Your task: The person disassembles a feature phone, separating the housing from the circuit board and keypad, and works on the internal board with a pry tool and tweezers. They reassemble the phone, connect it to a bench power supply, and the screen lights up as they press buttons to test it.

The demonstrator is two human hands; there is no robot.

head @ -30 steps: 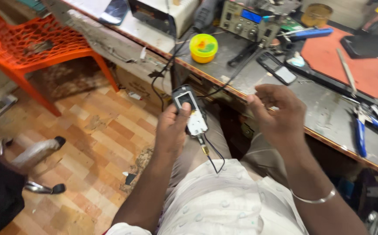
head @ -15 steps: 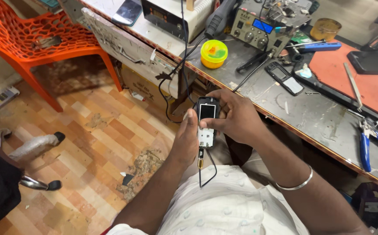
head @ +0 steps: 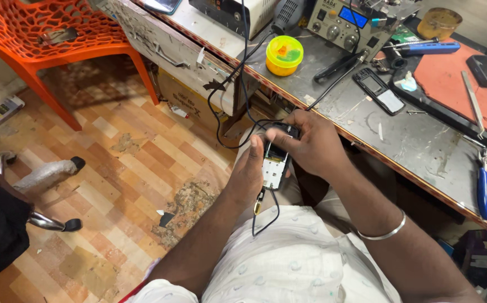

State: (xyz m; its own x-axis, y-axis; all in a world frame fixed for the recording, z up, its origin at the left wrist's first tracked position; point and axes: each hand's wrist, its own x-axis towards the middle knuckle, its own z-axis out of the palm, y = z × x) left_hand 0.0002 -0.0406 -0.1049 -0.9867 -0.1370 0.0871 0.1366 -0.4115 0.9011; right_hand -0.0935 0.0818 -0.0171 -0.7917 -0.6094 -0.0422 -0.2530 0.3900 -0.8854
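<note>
— Start from the left: how does the left hand (head: 247, 171) sit?

— Its forearm rises from the lap, and the hand stands edge-on, fingers straight and pressed together along the left side of the opened phone (head: 274, 163). It cups the phone rather than pinching it; the palm side is turned away, so I cannot tell how much of it touches.

— And the phone itself?

— It is held in the air over the lap, just off the near edge of the worktop (head: 423, 151), upright, between the two hands. Its face is off: a pale board shows below and a dark part above. A thin black wire (head: 266, 216) hangs from its lower end and loops onto the white shirt (head: 288, 264).

— The right hand?

— The right hand (head: 311, 143) comes in from the right, wrist bent, a silver bangle (head: 382, 231) on the forearm. Its fingers curl over the phone's top and right side, the thumb lying across the upper face, so it grips the phone's head.

— What can't you make out?

— The phone's top edge and right side are hidden under those fingers. A black cable (head: 238, 73) runs down from the worktop toward the hands, but where it ends is covered. On the worktop beyond, a yellow tub (head: 284, 55) sits near the edge, and blue-handled pliers (head: 485, 188) lie at the far right, partly cut off.
</note>
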